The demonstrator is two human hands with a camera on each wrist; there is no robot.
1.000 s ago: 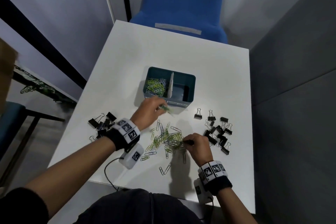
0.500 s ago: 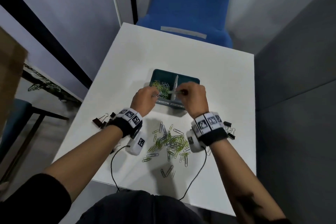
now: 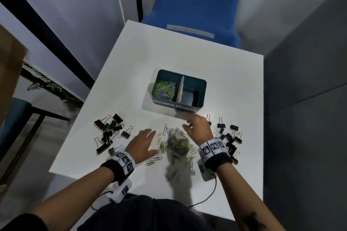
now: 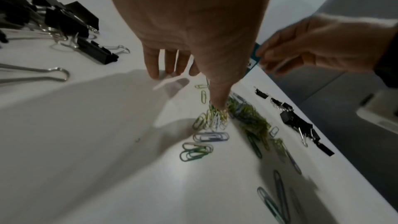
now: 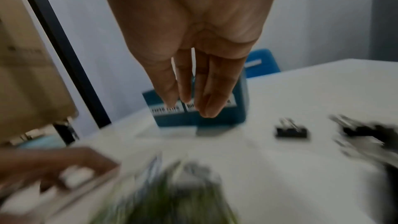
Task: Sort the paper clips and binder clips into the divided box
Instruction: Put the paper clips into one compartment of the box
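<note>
Paper clips (image 3: 177, 145) between both open hands.

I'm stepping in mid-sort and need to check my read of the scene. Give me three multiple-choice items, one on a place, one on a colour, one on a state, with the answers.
1. Which compartment of the divided box holds paper clips?
A. the left one
B. the right one
C. both

2. What colour are the binder clips on the table?
A. red
B. black
C. white

3. How are the two hands?
A. both grip binder clips
B. the left grips the box
C. both open, holding nothing

Answers:
1. A: the head view shows green and pale clips left of the divider, and the right side has none in view.
2. B: both heaps, left and right, have black bodies with wire handles.
3. C: the left hand and the right hand have straight fingers over the loose paper clips.
</note>
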